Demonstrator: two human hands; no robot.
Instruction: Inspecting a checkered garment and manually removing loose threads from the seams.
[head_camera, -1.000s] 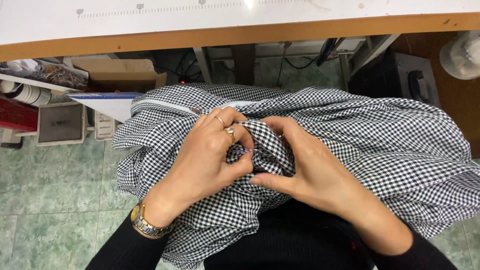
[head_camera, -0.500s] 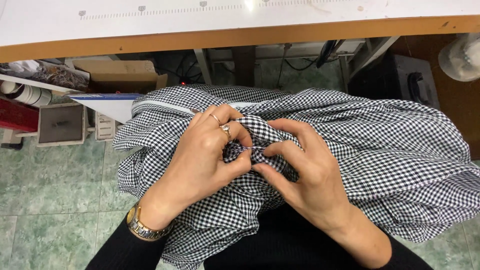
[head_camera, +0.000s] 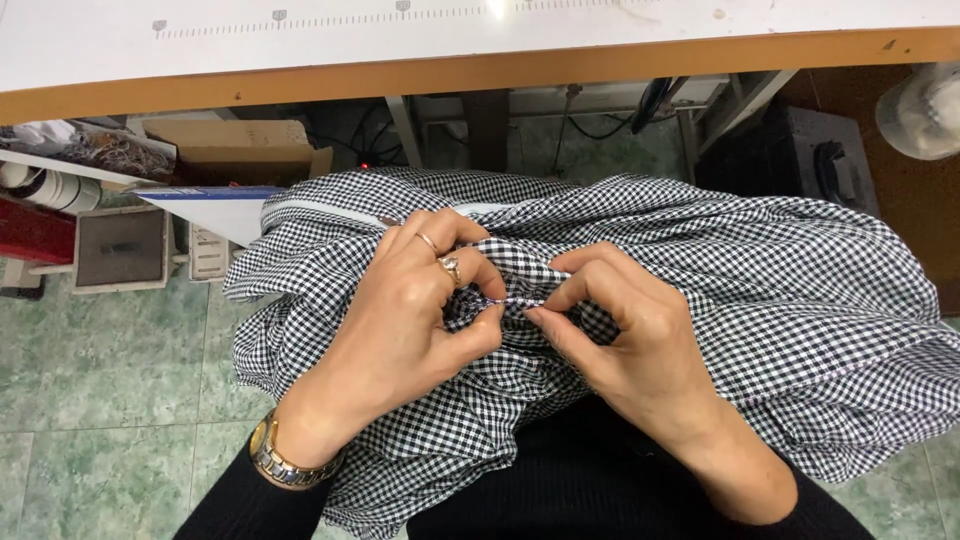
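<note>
- We see a black-and-white checked cloth (head_camera: 700, 270) bunched in the person's lap, just below the wooden edge of the table (head_camera: 480, 70).
- The left hand (head_camera: 410, 320) lies on the cloth, left of its middle, with thumb and forefinger closed in a pinch on a small fold.
- The right hand (head_camera: 630, 340) sits just beside the left one, on the cloth's middle, its thumb and forefinger also closed on the same fold; the fingertips of both hands nearly touch.
- The fold (head_camera: 515, 300) between the pinches is a thin raised ridge of the cloth.
- Two rings (head_camera: 440, 255) show on the left hand's fingers, and a gold watch (head_camera: 280, 455) circles that wrist, at the cloth's lower left edge.
- Black sleeves cover both forearms below the cloth.
- A cardboard box (head_camera: 240, 150) stands on the floor beyond the cloth's upper left corner, under the table.
- A white and blue sheet (head_camera: 215, 205) lies just left of the cloth, touching its edge.
- A green tiled floor (head_camera: 110, 370) spreads left of the cloth.
- A dark box-like thing (head_camera: 800, 160) stands beyond the cloth's upper right part.
</note>
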